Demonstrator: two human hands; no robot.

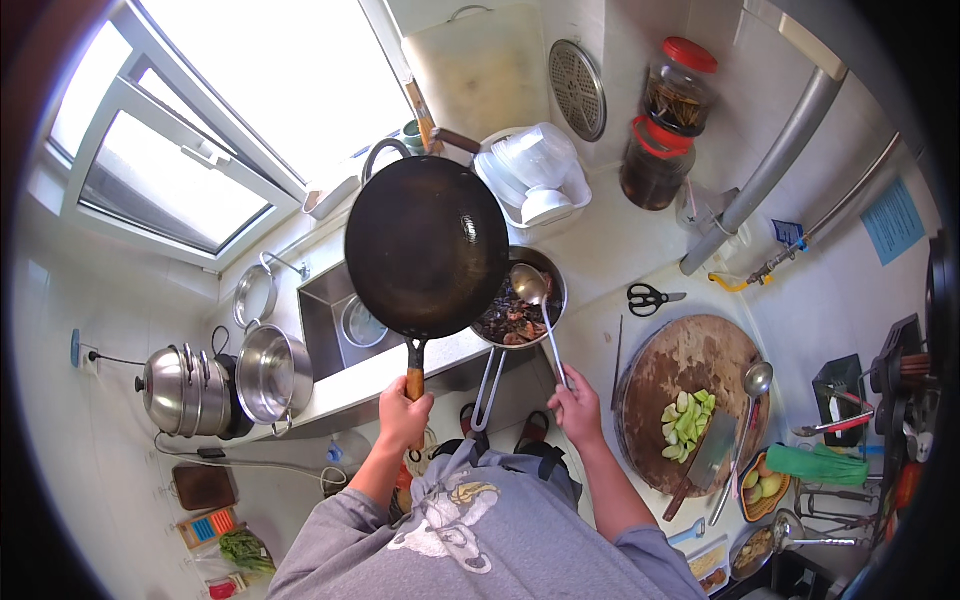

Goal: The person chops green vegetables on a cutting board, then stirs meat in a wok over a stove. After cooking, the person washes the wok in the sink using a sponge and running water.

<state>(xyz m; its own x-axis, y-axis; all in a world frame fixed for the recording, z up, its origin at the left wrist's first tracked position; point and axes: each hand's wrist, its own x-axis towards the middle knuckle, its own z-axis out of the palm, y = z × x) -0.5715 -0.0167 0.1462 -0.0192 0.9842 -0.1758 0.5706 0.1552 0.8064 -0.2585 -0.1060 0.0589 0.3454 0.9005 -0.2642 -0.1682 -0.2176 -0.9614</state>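
A dark wok (427, 247) is raised in front of me, and my left hand (403, 412) grips its wooden handle (415, 381). Its dark round surface faces me, and I see no food on it. My right hand (576, 409) holds the long handle of a metal ladle (529, 283). The ladle's bowl is at a saucepan (556, 330) of dark stewed food (514, 315); whether it touches the food I cannot tell. The wok hides the pan's left side. The pan's looped wire handle (491, 386) points towards me.
Left lie a sink (319, 322), a steel pot (274, 375) and a stacked steamer (187, 394). On the right, a round chopping board (667, 352) bears cut green vegetable pieces (686, 424), a cleaver (709, 457) and another ladle (757, 380). Kitchen scissors (646, 299) lie behind it. White tubs (536, 169) stand at the back.
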